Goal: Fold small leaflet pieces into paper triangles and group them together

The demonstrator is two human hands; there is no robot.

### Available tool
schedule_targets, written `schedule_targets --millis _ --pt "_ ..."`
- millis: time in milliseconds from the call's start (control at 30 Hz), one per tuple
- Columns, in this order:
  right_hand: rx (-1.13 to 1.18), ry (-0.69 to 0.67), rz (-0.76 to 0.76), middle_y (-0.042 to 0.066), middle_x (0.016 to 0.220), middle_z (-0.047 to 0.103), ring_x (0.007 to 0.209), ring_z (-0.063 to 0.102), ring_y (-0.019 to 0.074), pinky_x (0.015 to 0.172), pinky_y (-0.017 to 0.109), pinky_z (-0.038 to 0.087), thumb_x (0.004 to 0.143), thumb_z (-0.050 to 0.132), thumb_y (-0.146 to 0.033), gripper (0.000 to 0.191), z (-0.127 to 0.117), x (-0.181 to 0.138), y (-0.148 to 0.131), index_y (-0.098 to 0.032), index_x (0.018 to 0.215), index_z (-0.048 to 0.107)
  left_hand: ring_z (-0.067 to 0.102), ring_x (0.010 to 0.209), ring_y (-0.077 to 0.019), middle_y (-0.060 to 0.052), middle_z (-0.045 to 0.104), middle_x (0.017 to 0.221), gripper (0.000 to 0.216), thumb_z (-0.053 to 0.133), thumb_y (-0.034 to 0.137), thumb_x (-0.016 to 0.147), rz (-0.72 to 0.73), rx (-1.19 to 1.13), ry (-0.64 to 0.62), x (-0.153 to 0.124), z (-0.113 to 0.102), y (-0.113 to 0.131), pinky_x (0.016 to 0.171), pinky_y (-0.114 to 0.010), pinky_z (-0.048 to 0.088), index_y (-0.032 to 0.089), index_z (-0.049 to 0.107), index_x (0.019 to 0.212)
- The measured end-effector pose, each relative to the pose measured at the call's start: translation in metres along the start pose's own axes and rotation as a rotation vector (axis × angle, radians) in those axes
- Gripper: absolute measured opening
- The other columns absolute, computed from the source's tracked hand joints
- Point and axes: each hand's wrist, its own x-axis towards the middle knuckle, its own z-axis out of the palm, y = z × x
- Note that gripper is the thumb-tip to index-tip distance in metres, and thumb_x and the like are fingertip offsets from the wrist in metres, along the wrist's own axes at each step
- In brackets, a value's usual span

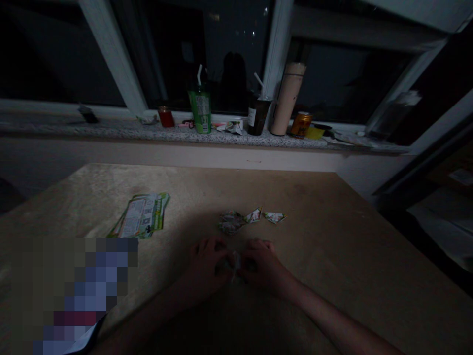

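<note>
In the dim light at the front middle of the table, my left hand (pixel 207 266) and my right hand (pixel 264 266) face each other. The fingers of both are bent in and closed on a small piece of printed wrapper (pixel 236 260), mostly hidden between them. Just beyond my hands lies a cluster of folded wrapper pieces (pixel 231 222). To its right are a folded triangular piece (pixel 253 215) and another flat folded piece (pixel 275 217). A stack of flat green and white printed wrappers (pixel 144 215) rests farther left.
A blurred-out, pixelated object (pixel 92 296) is at the table's (pixel 325 236) front left. Along the stone windowsill (pixel 140 130) stand a green cup (pixel 201 111) with a straw, a dark cup (pixel 257 117), a pink flask (pixel 288 98), an orange can (pixel 301 124) and a red jar (pixel 166 117).
</note>
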Motion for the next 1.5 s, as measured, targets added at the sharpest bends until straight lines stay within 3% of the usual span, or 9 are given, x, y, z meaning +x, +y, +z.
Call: schedule_targets --millis 267,500,833,1033,1200,1333,1500 --pt "0.015 -0.005 0.02 0.0 0.081 0.056 0.087 0.05 0.0188 0.08 0.033 0.026 0.073 0.073 -0.021 0.01 -0.002 0.0 -0.002 -0.018 0.069 0.064 0.04 0.117 -0.031 -0.002 0.048 0.119 0.029 0.062 0.017 0.075 0.078 -0.035 -0.129 0.004 -0.015 -0.01 0.098 -0.05 0.027 0.031 0.067 0.099" --pt "0.017 -0.02 0.032 0.001 0.083 0.056 0.088 0.05 0.019 0.08 0.033 0.026 0.071 0.074 -0.021 0.01 -0.004 0.0 -0.004 -0.018 0.071 0.064 0.041 0.119 -0.0259 0.0 0.048 0.122 0.039 0.058 0.013 0.076 0.168 -0.103 -0.226 0.003 -0.028 -0.02 0.101 -0.045 0.029 0.035 0.065 0.107" --pt "0.043 -0.004 0.015 -0.001 0.08 0.054 0.087 0.05 0.0179 0.079 0.032 0.026 0.071 0.074 -0.02 0.01 -0.002 0.0 -0.001 -0.019 0.069 0.064 0.037 0.126 -0.024 0.004 0.046 0.133 0.046 0.055 0.012 0.078 0.239 -0.147 -0.302 0.003 -0.035 -0.035 0.105 -0.043 0.028 0.04 0.064 0.113" --pt "0.056 -0.005 -0.012 -0.001 0.08 0.055 0.086 0.049 0.0179 0.079 0.032 0.026 0.071 0.073 -0.018 0.011 -0.003 0.0 0.002 -0.018 0.068 0.062 0.039 0.124 -0.0223 0.004 0.048 0.13 0.038 0.046 0.016 0.089 0.202 -0.133 -0.252 0.002 -0.03 -0.033 0.105 -0.043 0.027 0.041 0.067 0.108" --pt "0.136 -0.002 -0.013 -0.003 0.082 0.056 0.083 0.05 0.0168 0.078 0.03 0.03 0.064 0.076 -0.013 0.027 -0.009 -0.003 0.007 -0.019 0.085 0.06 0.042 0.12 -0.0267 0.0 0.05 0.124 0.018 0.064 0.034 0.085 0.15 -0.105 -0.155 -0.001 -0.021 -0.023 0.102 -0.045 0.029 0.036 0.069 0.102" --pt "0.187 0.015 0.007 -0.003 0.083 0.056 0.081 0.051 0.0165 0.076 0.029 0.033 0.064 0.076 -0.01 0.03 -0.015 -0.006 0.008 -0.019 0.088 0.06 0.043 0.117 -0.0292 -0.002 0.053 0.122 0.018 0.069 0.039 0.08 0.127 -0.075 -0.083 -0.002 -0.016 -0.019 0.101 -0.048 0.026 0.029 0.069 0.095" --pt "0.169 0.101 0.009 -0.001 0.09 0.055 0.087 0.05 0.0177 0.078 0.029 0.033 0.059 0.081 -0.011 0.033 -0.013 -0.009 0.007 -0.02 0.085 0.062 0.045 0.115 -0.0292 -0.005 0.054 0.12 0.037 0.072 0.04 0.074 0.094 -0.053 -0.006 -0.003 -0.009 -0.021 0.099 -0.044 0.03 0.024 0.061 0.106"
